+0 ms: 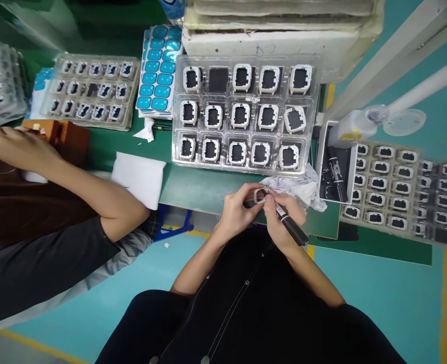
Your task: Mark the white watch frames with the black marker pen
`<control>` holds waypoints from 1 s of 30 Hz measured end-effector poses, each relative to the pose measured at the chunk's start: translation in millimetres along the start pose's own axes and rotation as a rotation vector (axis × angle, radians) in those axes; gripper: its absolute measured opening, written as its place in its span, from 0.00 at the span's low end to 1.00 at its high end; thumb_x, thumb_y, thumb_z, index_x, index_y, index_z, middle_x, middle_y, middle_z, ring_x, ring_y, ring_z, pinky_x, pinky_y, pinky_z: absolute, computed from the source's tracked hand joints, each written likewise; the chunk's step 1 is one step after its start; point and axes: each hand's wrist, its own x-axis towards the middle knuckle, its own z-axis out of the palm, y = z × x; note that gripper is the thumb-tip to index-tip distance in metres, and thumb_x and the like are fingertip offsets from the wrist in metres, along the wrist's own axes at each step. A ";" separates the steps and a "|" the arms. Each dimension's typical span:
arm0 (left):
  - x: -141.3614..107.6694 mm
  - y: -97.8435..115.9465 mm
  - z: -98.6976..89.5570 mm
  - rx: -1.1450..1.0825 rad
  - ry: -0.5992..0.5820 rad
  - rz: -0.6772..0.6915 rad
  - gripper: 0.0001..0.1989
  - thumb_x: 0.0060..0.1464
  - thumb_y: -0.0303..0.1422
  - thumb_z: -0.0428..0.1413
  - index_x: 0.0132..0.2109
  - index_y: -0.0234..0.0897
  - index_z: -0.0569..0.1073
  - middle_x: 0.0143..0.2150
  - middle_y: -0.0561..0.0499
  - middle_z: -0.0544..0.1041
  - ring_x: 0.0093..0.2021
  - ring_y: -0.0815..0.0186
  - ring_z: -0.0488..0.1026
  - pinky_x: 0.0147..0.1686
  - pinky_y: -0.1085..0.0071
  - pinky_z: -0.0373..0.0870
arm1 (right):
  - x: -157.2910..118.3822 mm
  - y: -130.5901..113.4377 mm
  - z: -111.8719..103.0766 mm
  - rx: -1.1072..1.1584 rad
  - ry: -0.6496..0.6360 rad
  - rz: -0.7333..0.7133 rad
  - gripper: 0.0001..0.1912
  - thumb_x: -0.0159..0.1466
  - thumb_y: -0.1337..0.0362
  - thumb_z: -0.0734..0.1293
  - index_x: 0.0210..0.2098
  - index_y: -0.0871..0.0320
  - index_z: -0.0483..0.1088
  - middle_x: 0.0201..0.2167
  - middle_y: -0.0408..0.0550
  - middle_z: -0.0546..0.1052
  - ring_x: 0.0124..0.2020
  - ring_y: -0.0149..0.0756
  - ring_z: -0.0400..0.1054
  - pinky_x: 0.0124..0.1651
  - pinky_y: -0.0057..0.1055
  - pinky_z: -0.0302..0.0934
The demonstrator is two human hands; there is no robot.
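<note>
Near the green table's front edge, my left hand [238,210] pinches a small white frame [259,196] between thumb and fingers. My right hand [279,222] is closed around a black marker [292,228], whose tip end points at the frame; the exact contact is hidden by the fingers. Just beyond my hands lies a clear plastic tray [246,136] with rows of white watch-like frames, each in a pocket over a dark pad. One pocket in the back row [218,80] shows only its dark pad. A crumpled white cloth [303,188] lies behind my right hand.
Blue sticker sheets [157,76] and another filled tray [94,91] stand left, near a co-worker's arm [75,187]. A white box [335,167] holding a marker, a bottle [354,126] and more trays [383,187] are right. A folded white cloth [138,177] lies at the edge.
</note>
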 end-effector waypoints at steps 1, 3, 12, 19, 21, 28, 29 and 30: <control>0.2 0.0 0.3 -0.009 0.003 0.005 0.16 0.69 0.33 0.68 0.60 0.39 0.80 0.55 0.46 0.91 0.52 0.60 0.92 0.58 0.67 0.88 | 0.3 -0.1 -0.3 0.008 0.002 0.008 0.04 0.78 0.66 0.73 0.46 0.50 0.80 0.44 0.47 0.90 0.44 0.45 0.89 0.49 0.41 0.86; 0.6 -0.1 0.5 -0.021 0.010 0.011 0.15 0.69 0.32 0.68 0.60 0.39 0.80 0.54 0.46 0.91 0.52 0.60 0.92 0.58 0.68 0.88 | 1.4 -0.5 -1.0 0.007 -0.002 -0.009 0.04 0.77 0.67 0.73 0.46 0.51 0.80 0.43 0.46 0.90 0.43 0.45 0.89 0.49 0.40 0.86; -2.4 -3.7 1.6 -0.045 0.046 0.018 0.16 0.68 0.33 0.71 0.60 0.41 0.81 0.54 0.47 0.91 0.52 0.60 0.92 0.58 0.68 0.88 | 0.3 -1.0 2.3 -0.015 0.031 -0.022 0.03 0.78 0.67 0.73 0.47 0.51 0.80 0.45 0.47 0.90 0.44 0.45 0.89 0.48 0.41 0.88; -4.0 -6.4 0.1 -0.045 0.043 -0.012 0.17 0.69 0.36 0.71 0.61 0.40 0.81 0.54 0.47 0.91 0.53 0.59 0.92 0.59 0.67 0.88 | 3.6 -2.0 1.9 -0.013 -0.012 -0.066 0.05 0.76 0.69 0.75 0.47 0.51 0.79 0.43 0.46 0.90 0.44 0.45 0.89 0.47 0.39 0.87; -3.9 -5.9 -0.5 -0.038 0.041 -0.004 0.17 0.69 0.36 0.71 0.61 0.40 0.82 0.54 0.47 0.91 0.53 0.59 0.92 0.59 0.66 0.88 | 4.2 -2.6 2.1 -0.008 0.009 -0.046 0.05 0.76 0.68 0.74 0.46 0.51 0.79 0.43 0.46 0.90 0.43 0.44 0.89 0.47 0.38 0.87; -4.1 -6.4 1.4 -0.089 0.056 -0.038 0.18 0.67 0.36 0.73 0.60 0.39 0.81 0.54 0.47 0.91 0.54 0.58 0.92 0.60 0.65 0.89 | 5.4 -2.2 2.8 0.006 0.019 -0.017 0.06 0.76 0.67 0.74 0.41 0.52 0.77 0.39 0.45 0.89 0.38 0.42 0.88 0.43 0.36 0.86; -3.7 -6.6 1.4 -0.099 0.053 -0.049 0.19 0.66 0.36 0.73 0.60 0.39 0.81 0.54 0.47 0.91 0.54 0.58 0.92 0.61 0.64 0.89 | 5.3 -2.2 2.5 0.015 0.020 -0.009 0.06 0.75 0.68 0.74 0.41 0.52 0.77 0.40 0.45 0.89 0.38 0.42 0.89 0.43 0.36 0.86; -3.2 -6.7 1.3 -0.105 0.049 -0.060 0.20 0.66 0.36 0.73 0.61 0.39 0.81 0.54 0.47 0.91 0.54 0.58 0.92 0.61 0.64 0.89 | 5.1 -2.2 2.5 0.021 0.024 0.002 0.06 0.76 0.68 0.74 0.41 0.52 0.77 0.41 0.46 0.90 0.40 0.43 0.89 0.44 0.36 0.86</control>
